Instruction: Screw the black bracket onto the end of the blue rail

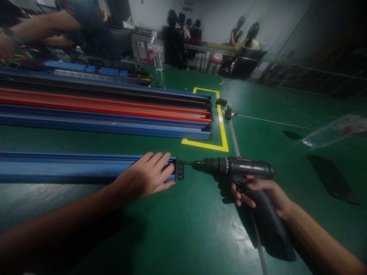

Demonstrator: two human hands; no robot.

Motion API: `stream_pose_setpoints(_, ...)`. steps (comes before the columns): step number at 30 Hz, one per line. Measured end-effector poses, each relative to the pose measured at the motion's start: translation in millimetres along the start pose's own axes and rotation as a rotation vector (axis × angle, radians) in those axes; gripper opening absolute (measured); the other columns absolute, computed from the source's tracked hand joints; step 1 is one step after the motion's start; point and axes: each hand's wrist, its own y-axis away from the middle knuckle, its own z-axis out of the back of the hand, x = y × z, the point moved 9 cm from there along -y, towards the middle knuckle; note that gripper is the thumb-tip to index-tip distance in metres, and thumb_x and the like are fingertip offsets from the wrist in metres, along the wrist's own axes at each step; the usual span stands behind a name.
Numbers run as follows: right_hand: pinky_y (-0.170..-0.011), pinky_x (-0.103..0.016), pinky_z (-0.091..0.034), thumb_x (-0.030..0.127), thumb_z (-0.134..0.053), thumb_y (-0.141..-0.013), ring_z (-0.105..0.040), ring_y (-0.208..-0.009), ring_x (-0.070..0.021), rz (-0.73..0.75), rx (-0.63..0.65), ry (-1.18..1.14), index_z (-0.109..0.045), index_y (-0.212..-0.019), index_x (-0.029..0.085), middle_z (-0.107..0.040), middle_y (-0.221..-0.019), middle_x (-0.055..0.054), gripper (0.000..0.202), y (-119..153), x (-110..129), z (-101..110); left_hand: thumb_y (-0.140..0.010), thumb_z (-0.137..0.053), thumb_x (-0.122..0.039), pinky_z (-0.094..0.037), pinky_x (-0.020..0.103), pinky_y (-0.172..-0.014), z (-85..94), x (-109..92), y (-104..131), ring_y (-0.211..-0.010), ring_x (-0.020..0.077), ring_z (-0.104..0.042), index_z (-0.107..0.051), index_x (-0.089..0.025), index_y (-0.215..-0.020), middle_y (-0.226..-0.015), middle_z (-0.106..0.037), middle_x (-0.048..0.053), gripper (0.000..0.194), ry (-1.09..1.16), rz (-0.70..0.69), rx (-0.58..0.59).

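Observation:
A long blue metal profile (pixel 71 168) lies on the green table, and a black end bracket (pixel 179 171) with slots sits at its right end. My left hand (pixel 150 173) wraps over that end, fingers across the top and thumb along the near side. In my right hand (pixel 255 193) is a black cordless drill (pixel 235 168), gripped by its handle with a finger at the trigger. Its long thin bit (pixel 185 162) points left and reaches the bracket end of the profile. Whether the tip sits in a screw is too small to tell.
Several blue, dark and orange profiles (pixel 114 110) lie behind, ending inside a yellow tape outline (pixel 225 133). Small black parts (pixel 228 112) lie beside the tape. A clear plastic bag (pixel 332 131) is at right, a bottle (pixel 158 61) behind. A co-worker's arm (pixel 43 28) reaches in at upper left.

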Motion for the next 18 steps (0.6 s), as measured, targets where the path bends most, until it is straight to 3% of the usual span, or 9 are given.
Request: stream_pose_setpoints(18,-0.082,-0.03,-0.058,0.021,-0.062,-0.081,-0.066,-0.057,-0.0119,-0.013,0.0,-0.01,-0.076,-0.104,0.001,-0.076,-0.071,-0.009,0.033,0.7,-0.3,0.9,-0.098,-0.054,-0.044,-0.055,0.044,-0.077,0.2,0.0,-0.4,-0.096,0.0337,-0.069,-0.065,-0.013,-0.105,-0.117,-0.068,0.024,0.034,-0.003,-0.002,-0.016)
